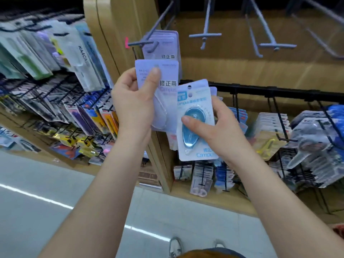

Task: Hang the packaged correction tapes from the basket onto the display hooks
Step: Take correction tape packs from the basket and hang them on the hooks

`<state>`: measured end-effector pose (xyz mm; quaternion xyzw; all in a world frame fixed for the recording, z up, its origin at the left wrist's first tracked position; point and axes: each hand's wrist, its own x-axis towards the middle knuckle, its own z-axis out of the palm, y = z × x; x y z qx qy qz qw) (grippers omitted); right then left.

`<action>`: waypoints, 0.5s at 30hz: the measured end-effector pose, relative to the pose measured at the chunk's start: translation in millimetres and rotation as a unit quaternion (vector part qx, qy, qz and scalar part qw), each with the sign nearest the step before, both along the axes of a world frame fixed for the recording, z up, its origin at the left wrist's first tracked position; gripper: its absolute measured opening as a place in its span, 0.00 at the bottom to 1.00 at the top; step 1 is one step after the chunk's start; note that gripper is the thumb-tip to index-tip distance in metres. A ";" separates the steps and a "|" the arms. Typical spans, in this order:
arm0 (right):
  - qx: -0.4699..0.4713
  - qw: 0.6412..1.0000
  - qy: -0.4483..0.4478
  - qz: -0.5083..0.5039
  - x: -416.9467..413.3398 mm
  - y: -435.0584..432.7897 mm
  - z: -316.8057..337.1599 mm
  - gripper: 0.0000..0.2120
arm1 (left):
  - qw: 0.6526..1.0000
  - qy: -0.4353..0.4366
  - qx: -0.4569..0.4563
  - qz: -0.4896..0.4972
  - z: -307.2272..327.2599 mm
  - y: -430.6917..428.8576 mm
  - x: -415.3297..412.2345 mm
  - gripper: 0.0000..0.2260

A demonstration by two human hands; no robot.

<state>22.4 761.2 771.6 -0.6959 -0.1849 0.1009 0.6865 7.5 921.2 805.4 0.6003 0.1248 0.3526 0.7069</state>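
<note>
Holding purple pkg [167, 71], blue pkg [197, 101]; stocked hook [143, 42] above.

A lilac pack [165, 84] is held upright in the left hand [134, 101], just below like packs [163, 45] hung on a grey hook [141, 42]. A blue pack [195, 120] is held beside it in the right hand [219, 131].

Left: slanted black wire rack [55, 101] packed with hanging stationery packs, one clear pouch [81, 60] lettered KAACA. Centre: wood divider panel [111, 34], small pink tag [127, 42] on its edge. Right: black rail [279, 91], yellow item in a pack [266, 146] below. Near: glossy grey floor [46, 202], pale shoes [176, 246].
</note>
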 end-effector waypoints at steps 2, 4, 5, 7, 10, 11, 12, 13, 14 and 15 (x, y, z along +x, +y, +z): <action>-0.001 1.000 -0.012 -0.011 6.9 13.9 6.0 0.15 | 1.000 -0.008 0.005 0.008 3.5 11.7 11.4 0.04; 0.005 1.000 -0.008 -0.022 13.0 23.0 7.9 0.15 | 1.000 -0.010 0.005 0.010 5.5 19.8 21.3 0.04; 0.007 1.000 -0.003 -0.025 15.4 26.3 8.2 0.15 | 1.000 -0.011 0.005 0.009 6.5 22.5 25.6 0.03; 0.009 1.000 0.009 -0.028 18.7 30.2 8.1 0.15 | 1.000 -0.012 0.010 0.008 7.9 25.4 32.2 0.03; 0.010 0.999 0.019 -0.029 21.5 32.1 7.8 0.15 | 1.000 -0.014 0.015 -0.004 6.3 28.9 35.4 0.03; 0.009 0.999 0.021 -0.028 22.0 32.9 7.3 0.16 | 1.000 -0.009 0.019 -0.012 5.2 30.3 35.5 0.04; 0.009 0.999 0.022 -0.027 21.8 34.0 7.3 0.16 | 1.000 -0.002 0.025 -0.018 4.2 32.2 36.0 0.05; 0.011 0.999 0.023 -0.025 22.0 35.5 6.9 0.17 | 0.999 0.009 0.031 -0.024 3.4 34.2 37.0 0.07; 0.014 0.999 0.026 -0.023 22.2 37.1 7.1 0.16 | 0.999 0.019 0.042 -0.028 3.4 35.9 37.7 0.09; 0.018 0.999 0.029 -0.021 22.8 38.8 6.8 0.16 | 0.997 0.030 0.063 -0.031 3.6 37.0 37.2 0.12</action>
